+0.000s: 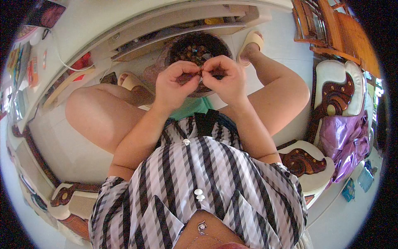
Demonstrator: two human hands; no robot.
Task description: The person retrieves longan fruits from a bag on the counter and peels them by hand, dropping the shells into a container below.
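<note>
My left hand (pixel 176 85) and my right hand (pixel 228 81) meet fingertip to fingertip, thumbs and forefingers pinched together. Between them is a small dark thing, too small to name. Just beyond and below my hands stands a dark round bin (pixel 166 53), its near side partly hidden by them. Inside the bin lie many small brown pieces (pixel 195 54) that look like shells or scraps. Something light green (pixel 190 107) shows between my legs, under my wrists.
A long white cabinet (pixel 257 14) with an open shelf runs past the bin. On the right are a wooden chair (pixel 348 37) and a cream seat with carved trim (pixel 319 166), with shiny purple cloth (pixel 342 137) nearby. A white cord (pixel 62 58) hangs at left.
</note>
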